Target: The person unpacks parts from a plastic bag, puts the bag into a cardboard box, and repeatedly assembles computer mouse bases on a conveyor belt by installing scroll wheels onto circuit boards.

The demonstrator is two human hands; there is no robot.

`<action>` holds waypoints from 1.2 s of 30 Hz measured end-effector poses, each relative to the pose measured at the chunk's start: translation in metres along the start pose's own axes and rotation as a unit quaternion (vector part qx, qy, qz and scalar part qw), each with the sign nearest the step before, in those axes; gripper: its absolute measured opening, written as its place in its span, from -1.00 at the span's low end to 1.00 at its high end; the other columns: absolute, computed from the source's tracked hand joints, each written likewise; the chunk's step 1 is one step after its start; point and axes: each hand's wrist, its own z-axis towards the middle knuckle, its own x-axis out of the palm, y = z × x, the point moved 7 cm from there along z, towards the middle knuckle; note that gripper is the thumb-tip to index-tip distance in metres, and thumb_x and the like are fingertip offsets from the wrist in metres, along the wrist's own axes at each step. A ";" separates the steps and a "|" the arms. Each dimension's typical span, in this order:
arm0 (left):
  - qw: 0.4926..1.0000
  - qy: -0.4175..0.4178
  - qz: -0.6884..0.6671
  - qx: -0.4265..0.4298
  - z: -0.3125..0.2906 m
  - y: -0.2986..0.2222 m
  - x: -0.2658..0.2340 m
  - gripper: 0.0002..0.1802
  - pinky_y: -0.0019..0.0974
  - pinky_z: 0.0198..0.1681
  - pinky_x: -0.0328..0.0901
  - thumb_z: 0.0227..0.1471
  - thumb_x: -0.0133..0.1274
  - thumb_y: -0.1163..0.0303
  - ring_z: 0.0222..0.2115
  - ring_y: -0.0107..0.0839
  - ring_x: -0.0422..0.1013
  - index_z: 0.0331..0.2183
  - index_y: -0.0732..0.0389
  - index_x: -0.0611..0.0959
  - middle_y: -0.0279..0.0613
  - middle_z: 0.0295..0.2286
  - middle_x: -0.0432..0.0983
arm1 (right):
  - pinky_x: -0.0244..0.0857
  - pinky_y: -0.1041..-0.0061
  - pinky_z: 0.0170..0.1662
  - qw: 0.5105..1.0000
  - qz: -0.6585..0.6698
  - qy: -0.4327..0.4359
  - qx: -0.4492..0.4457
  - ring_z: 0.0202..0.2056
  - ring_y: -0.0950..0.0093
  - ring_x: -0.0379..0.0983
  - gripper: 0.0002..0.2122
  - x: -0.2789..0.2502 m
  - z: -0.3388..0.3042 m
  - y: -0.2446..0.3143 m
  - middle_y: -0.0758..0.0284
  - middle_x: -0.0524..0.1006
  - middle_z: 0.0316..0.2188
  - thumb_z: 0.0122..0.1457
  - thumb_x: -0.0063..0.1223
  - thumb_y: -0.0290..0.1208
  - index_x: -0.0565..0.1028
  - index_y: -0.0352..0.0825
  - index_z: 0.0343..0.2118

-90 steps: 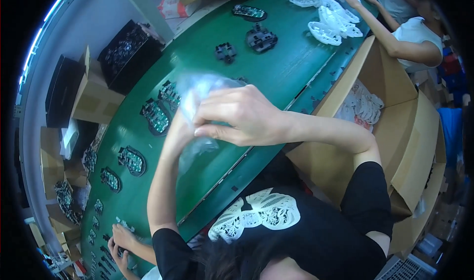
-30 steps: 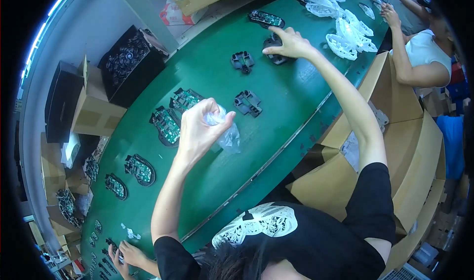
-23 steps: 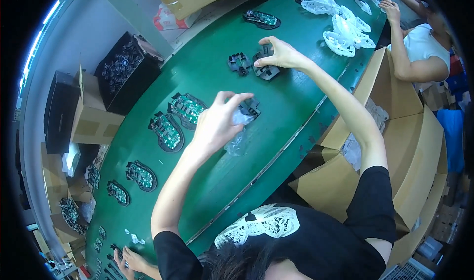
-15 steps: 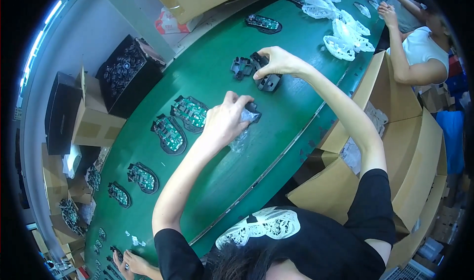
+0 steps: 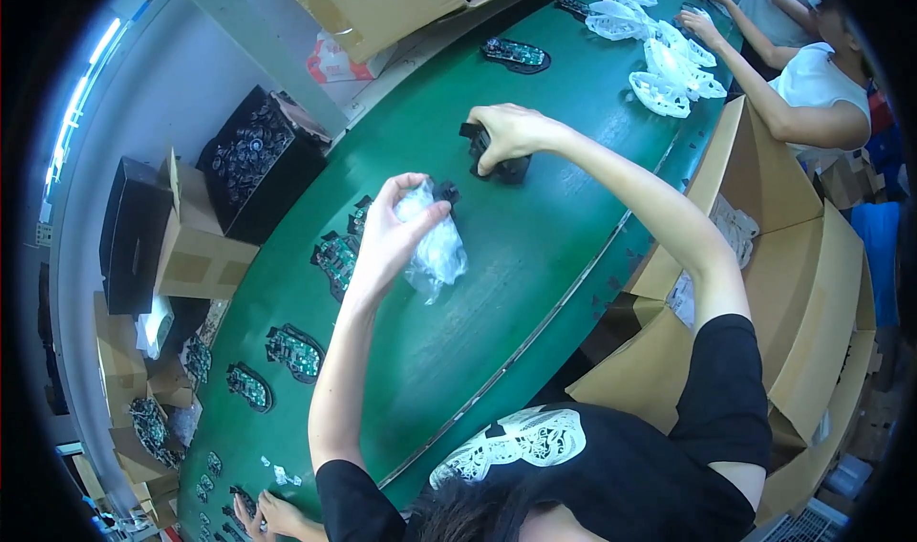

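Note:
My left hand [image 5: 390, 229] is raised over the green work surface [image 5: 535, 255], its fingers and thumb closed around a crumpled clear plastic bag [image 5: 437, 255]. A small black part [image 5: 446, 192] shows at the bag's top edge, by my fingertips; whether it is in the bag I cannot tell. Farther off and to the right, my right hand [image 5: 511, 131] grips black plastic parts [image 5: 514, 170] resting on the surface. My palm and fingers partly hide them. Black shells with green circuit boards [image 5: 294, 353] lie left of my left forearm, some of them behind it.
White lacy plastic shells [image 5: 664, 74] are heaped at the far right. An open cardboard box [image 5: 764, 303] stands by my right elbow. Along the left wall are a black box of parts [image 5: 253, 160] and cartons. Co-workers' hands [image 5: 277, 515] show at lower left and far right.
My left hand has lifted and drawn left with the plastic bag, turning its palm to the right. The right hand has shifted slightly left. At far right, a co-worker's hand has come down.

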 end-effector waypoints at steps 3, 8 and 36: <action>0.988 -0.017 -0.144 -0.043 0.009 0.007 0.012 -0.40 -0.41 -0.31 0.41 0.09 0.26 0.33 -0.33 -0.49 0.51 0.10 0.29 0.40 -0.21 -0.27 0.54 | 0.39 0.40 -0.03 0.997 0.079 -0.009 -0.003 -0.12 0.32 0.54 -0.28 -0.010 -0.020 -0.014 0.11 0.57 -0.16 -0.23 0.47 -0.19 0.45 -0.45 0.02; 0.975 -0.037 -0.218 -0.022 0.027 -0.005 0.030 -0.40 -0.38 -0.26 0.43 0.11 0.24 0.33 -0.29 -0.46 0.52 0.10 0.30 0.39 -0.16 -0.23 0.55 | 0.39 0.53 -0.07 0.931 0.353 0.092 -0.018 -0.14 0.55 0.45 -0.34 -0.023 -0.074 -0.001 0.30 0.48 -0.04 -0.10 0.45 -0.36 0.42 -0.34 0.12; 0.990 -0.031 -0.135 0.016 0.015 -0.075 0.037 -0.29 -0.48 -0.34 0.40 0.09 0.08 0.50 -0.38 -0.59 0.46 0.27 0.29 0.31 -0.07 -0.08 0.56 | 0.53 0.42 -0.26 0.539 0.741 -0.383 0.116 -0.24 0.44 0.53 -0.58 -0.290 -0.087 -0.363 0.34 0.58 -0.26 -0.04 0.50 -0.20 0.52 -0.21 -0.18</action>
